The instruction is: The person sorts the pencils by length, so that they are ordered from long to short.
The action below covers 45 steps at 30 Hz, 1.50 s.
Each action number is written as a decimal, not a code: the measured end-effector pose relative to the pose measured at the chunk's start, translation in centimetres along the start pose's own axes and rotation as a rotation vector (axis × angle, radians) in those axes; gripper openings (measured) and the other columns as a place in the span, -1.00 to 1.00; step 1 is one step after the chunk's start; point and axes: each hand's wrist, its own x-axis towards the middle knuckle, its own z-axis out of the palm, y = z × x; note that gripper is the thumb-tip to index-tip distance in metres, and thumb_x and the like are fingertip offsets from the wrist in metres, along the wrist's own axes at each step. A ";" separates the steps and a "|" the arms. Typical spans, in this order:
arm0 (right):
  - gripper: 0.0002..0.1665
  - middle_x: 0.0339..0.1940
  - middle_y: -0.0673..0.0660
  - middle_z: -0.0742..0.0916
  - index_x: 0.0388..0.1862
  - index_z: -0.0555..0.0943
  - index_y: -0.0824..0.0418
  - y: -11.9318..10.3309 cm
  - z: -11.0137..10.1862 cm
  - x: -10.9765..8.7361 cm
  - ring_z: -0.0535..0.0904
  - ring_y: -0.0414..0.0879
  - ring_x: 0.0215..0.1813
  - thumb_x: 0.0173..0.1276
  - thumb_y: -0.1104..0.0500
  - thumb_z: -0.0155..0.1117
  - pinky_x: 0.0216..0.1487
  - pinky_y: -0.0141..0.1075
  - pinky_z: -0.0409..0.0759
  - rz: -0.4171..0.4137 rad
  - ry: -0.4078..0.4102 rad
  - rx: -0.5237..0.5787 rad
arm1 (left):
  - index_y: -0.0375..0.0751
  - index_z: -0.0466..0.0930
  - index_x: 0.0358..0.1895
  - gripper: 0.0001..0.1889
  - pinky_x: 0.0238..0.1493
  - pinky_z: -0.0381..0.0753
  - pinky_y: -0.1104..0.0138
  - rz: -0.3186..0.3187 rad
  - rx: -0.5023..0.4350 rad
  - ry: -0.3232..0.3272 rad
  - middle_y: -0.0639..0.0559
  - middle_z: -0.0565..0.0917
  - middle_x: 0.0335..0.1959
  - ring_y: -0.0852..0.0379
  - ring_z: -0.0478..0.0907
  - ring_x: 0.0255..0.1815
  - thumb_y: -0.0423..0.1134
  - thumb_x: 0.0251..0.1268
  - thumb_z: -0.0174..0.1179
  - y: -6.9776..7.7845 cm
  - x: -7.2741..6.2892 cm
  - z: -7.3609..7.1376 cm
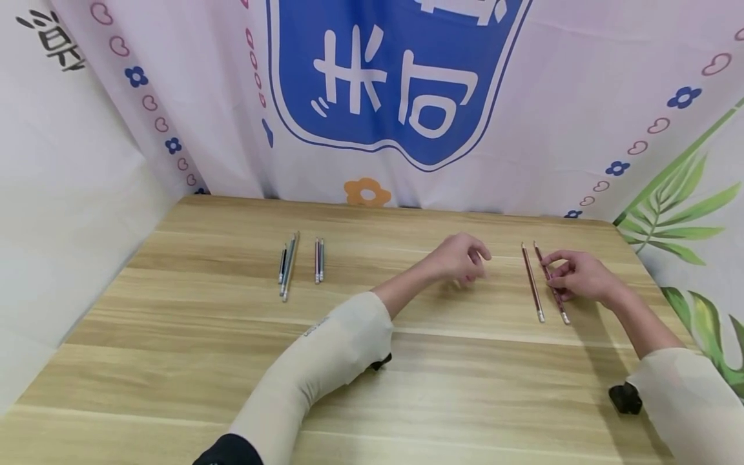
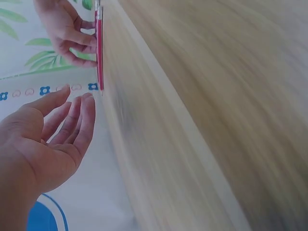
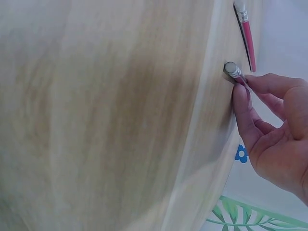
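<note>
In the head view two long red pencils with white eraser ends lie side by side at the right of the table. My right hand (image 1: 581, 276) pinches the right-hand red pencil (image 1: 559, 302) between thumb and fingers; its eraser end also shows in the right wrist view, by the fingertips. The other red pencil (image 1: 533, 284) lies just to its left, untouched. My left hand (image 1: 461, 259) hovers over the table left of both pencils, fingers relaxed and slightly bent, holding nothing. In the left wrist view that hand (image 2: 53, 139) appears with its palm turned up and fingers spread apart.
On the wooden table (image 1: 232, 361), further left, lies a group of grey and dark pencils (image 1: 289, 265). Beside it is a pair of shorter pencils (image 1: 320, 260), one reddish and one grey. A printed curtain (image 1: 523, 148) hangs along the table's back edge.
</note>
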 end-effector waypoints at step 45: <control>-0.62 -0.20 0.40 0.72 0.16 0.53 0.59 -5.0 2.5 -0.3 0.69 -0.23 -0.35 0.44 0.41 0.28 -0.33 -0.31 0.80 -0.204 0.194 0.029 | -0.51 0.60 0.18 -0.63 -0.22 0.84 0.15 -0.079 0.065 0.205 -0.20 0.70 -0.22 -0.22 0.74 -0.26 -0.47 0.36 0.33 -5.0 -10.2 -11.1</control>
